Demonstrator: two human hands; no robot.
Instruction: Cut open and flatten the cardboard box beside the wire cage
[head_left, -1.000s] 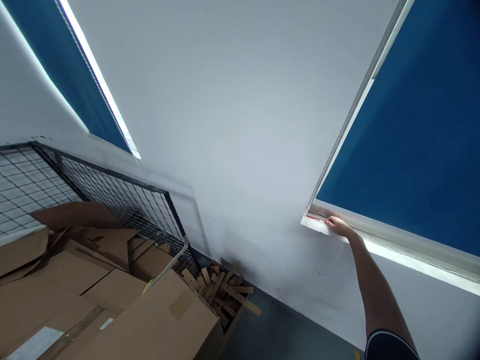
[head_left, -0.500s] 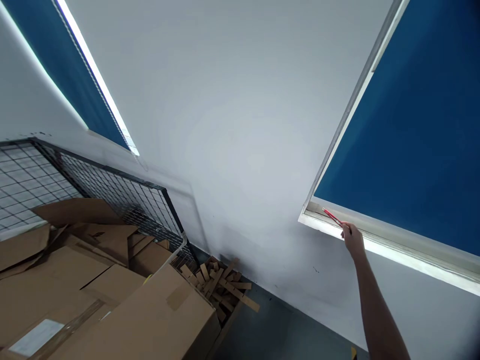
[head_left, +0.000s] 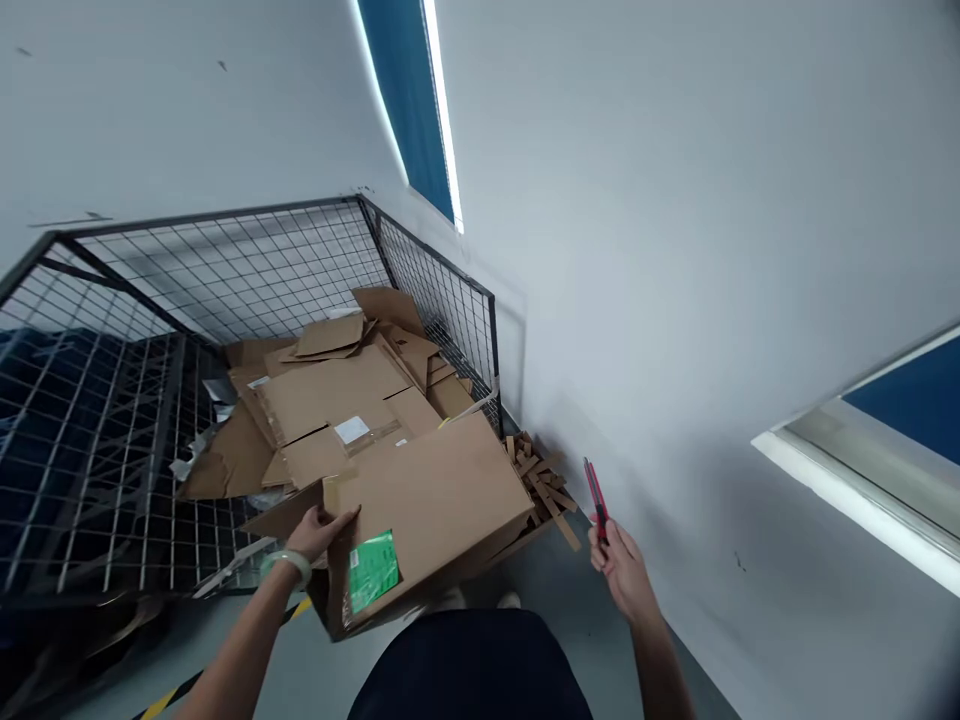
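Cardboard point(head_left: 337, 388) lies heaped in a dark mesh cage point(head_left: 494, 340) beside white walls point(head_left: 637, 250).

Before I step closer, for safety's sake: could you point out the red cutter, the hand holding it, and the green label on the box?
red cutter point(head_left: 595, 490): head view, on its red body
right hand point(head_left: 621, 568): head view, mid-hand
green label point(head_left: 373, 571): head view, middle of its face
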